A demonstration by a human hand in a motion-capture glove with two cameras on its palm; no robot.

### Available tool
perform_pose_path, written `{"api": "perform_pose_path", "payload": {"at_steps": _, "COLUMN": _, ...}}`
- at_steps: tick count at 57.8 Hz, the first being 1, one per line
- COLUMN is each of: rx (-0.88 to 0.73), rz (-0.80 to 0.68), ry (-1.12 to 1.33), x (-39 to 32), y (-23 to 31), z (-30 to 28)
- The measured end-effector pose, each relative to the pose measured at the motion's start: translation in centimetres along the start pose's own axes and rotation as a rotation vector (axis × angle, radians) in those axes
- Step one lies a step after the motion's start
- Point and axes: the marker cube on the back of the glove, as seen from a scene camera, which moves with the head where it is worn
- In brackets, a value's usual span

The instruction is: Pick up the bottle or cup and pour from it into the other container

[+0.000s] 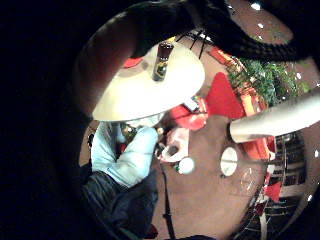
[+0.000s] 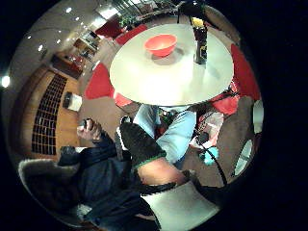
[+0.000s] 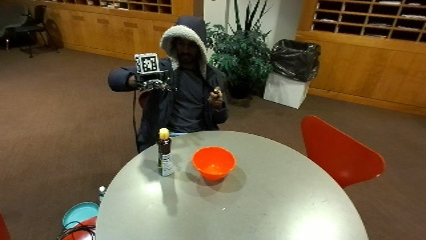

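A dark bottle [image 3: 164, 157] with a yellow cap stands upright on the round grey table [image 3: 266, 200], to the left of an orange bowl [image 3: 213, 162]. The person sits behind the table's far edge. My gloved right hand [image 3: 152, 85] is raised at shoulder height, well above and behind the bottle, and holds nothing. In the thumb side palm view a gloved finger [image 2: 139, 142] juts out, with the bottle [image 2: 200, 43] and bowl [image 2: 160, 44] far off on the table [image 2: 163, 82]. The little finger side palm view shows the bottle [image 1: 161, 62] under relaxed gloved fingers [image 1: 165, 15].
The bare left hand [image 3: 216, 95] is at chest height with a small object in it. A red chair [image 3: 336, 152] stands right of the table. A teal round thing [image 3: 80, 214] lies on the floor at the left. A plant [image 3: 239, 50] and a bagged bin [image 3: 293, 60] stand behind.
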Motion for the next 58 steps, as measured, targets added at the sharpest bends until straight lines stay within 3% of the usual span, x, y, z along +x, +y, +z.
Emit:
{"api": "perform_pose_path", "payload": {"at_steps": 6, "rx": 0.029, "rz": 0.006, "ry": 0.004, "x": 0.0, "y": -0.5, "z": 0.1}}
{"api": "perform_pose_path", "payload": {"at_steps": 11, "rx": 0.143, "rz": 0.316, "ry": -0.001, "x": -1.1, "y": -1.6, "z": 0.4}}
{"api": "perform_pose_path", "payload": {"at_steps": 12, "rx": 0.144, "rz": 0.323, "ry": 0.000, "x": -1.1, "y": -1.5, "z": 0.4}}
{"api": "perform_pose_path", "payload": {"at_steps": 16, "rx": 0.055, "rz": 0.046, "ry": 0.006, "x": -0.2, "y": -0.5, "z": 0.2}}
{"api": "perform_pose_path", "payload": {"at_steps": 19, "rx": 0.044, "rz": -0.029, "ry": 0.010, "x": 0.2, "y": -1.1, "z": 0.1}}
{"api": "perform_pose_path", "payload": {"at_steps": 28, "rx": 0.004, "rz": -0.018, "ry": 0.014, "x": 0.4, "y": -0.7, "z": 0.3}}
{"api": "perform_pose_path", "payload": {"at_steps": 33, "rx": 0.084, "rz": 0.150, "ry": 0.010, "x": 0.2, "y": -1.9, "z": 0.6}}
{"api": "perform_pose_path", "payload": {"at_steps": 36, "rx": 0.056, "rz": 0.054, "ry": 0.010, "x": 0.8, "y": -1.5, "z": 0.5}}
{"api": "perform_pose_path", "payload": {"at_steps": 41, "rx": 0.133, "rz": 0.283, "ry": 0.008, "x": 1.3, "y": -3.6, "z": 0.6}}
{"api": "perform_pose_path", "payload": {"at_steps": 47, "rx": 0.004, "rz": 0.059, "ry": -0.004, "x": 3.8, "y": -4.0, "z": 0.3}}
{"api": "perform_pose_path", "payload": {"at_steps": 58, "rx": 0.100, "rz": 0.141, "ry": -0.104, "x": 8.1, "y": -8.2, "z": 2.2}}
